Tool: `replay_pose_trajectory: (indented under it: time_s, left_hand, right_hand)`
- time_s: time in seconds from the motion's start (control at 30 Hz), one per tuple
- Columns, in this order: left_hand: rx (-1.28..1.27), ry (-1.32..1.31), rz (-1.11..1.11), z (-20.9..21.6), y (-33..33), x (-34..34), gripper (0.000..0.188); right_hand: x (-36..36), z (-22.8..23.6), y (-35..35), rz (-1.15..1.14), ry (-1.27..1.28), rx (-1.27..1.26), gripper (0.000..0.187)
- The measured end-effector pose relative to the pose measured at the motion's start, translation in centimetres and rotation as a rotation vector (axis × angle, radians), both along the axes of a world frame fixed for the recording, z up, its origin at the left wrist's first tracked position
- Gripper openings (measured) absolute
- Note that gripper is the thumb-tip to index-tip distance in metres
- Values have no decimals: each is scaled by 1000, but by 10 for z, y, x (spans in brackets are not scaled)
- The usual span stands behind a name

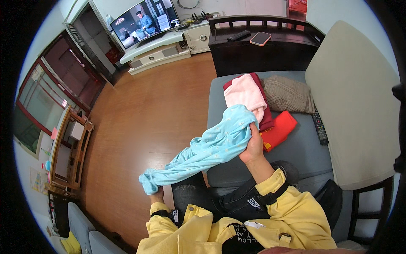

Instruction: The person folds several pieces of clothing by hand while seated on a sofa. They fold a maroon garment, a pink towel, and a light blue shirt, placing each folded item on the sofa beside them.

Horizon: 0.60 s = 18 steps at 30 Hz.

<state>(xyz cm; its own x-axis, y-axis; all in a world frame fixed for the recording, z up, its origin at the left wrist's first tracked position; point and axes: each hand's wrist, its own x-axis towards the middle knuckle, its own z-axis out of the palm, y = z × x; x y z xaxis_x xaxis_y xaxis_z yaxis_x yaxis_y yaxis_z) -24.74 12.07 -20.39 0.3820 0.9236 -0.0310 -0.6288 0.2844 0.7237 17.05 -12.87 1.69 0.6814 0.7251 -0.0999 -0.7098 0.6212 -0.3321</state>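
A light blue garment [211, 144] with a small pale print stretches between my two hands, slanting up from left to right over my lap. Its kind, trousers or a top, I cannot make out. My right hand [253, 148] is closed on the wider upper end, near the seat. Lower down on the left, my left hand [156, 195] grips the narrow end, its fingers mostly hidden behind the cloth. Just beyond the garment, a folded pink cloth [244, 94] lies on dark red fabric [265, 122]. Beside my right hand is a folded bright red cloth [280, 130] with yellow marks.
A brown checked cloth [287, 94] and a remote control [319, 127] lie on the grey seat [311, 163]. On the dark wooden ledge [287, 44] are a phone [260, 39] and another remote [239, 36]. Far left, a television [146, 23] stands on a white cabinet [158, 55].
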Motion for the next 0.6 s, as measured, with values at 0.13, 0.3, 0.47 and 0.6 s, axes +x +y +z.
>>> replay_pose_trajectory:
  time_s: [0.13, 0.3, 0.47, 0.6]
  left_hand:
    - [-512, 71, 323, 14, -12, -33, 39]
    - [-487, 945, 410, 6, -14, -34, 72]
    - [111, 910, 161, 78, -20, 73, 46]
    - [491, 627, -303, 170, -72, 181, 17]
  right_hand:
    - [0, 1, -1, 17, 27, 4, 39]
    - [0, 1, -1, 15, 2, 3, 39]
    - [-4, -2, 0, 54, -43, -75, 39]
    - [-11, -6, 3, 60, -166, -122, 39]
